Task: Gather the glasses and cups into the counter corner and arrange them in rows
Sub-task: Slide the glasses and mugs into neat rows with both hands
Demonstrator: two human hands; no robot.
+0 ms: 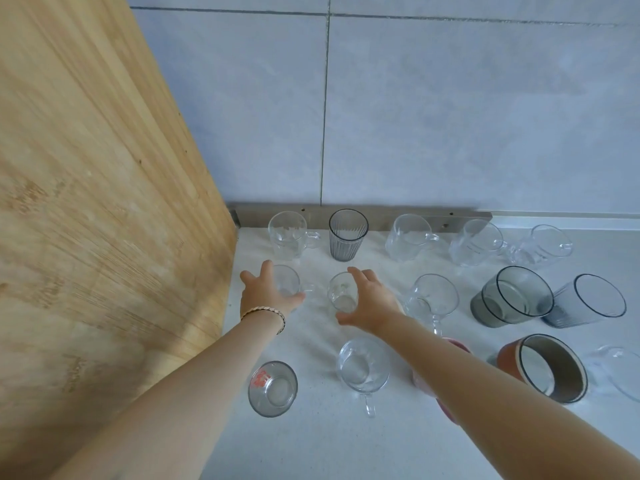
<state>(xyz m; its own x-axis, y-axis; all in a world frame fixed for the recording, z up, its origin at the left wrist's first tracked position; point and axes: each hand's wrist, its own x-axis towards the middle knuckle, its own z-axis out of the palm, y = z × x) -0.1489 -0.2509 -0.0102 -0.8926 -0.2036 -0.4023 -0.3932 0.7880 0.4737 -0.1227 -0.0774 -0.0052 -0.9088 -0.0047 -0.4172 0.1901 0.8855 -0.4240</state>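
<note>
nearest me, a red-printed measuring glass and a clear handled cup stand on the speckled white counter. beyond, my left hand, fingers spread, cups a small clear mug; my right hand, also spread, flanks a small tumbler; firm grip unclear. farthest, a ribbed grey glass by the wall. i judge all rigid, slick, breakable: grasp around the walls.

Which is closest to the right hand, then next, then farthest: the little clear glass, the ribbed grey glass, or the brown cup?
1. Little clear glass: right beside the right hand, at its fingers.
2. Ribbed grey glass: back row, by the wall.
3. Brown cup: far off to the right, front.
</note>
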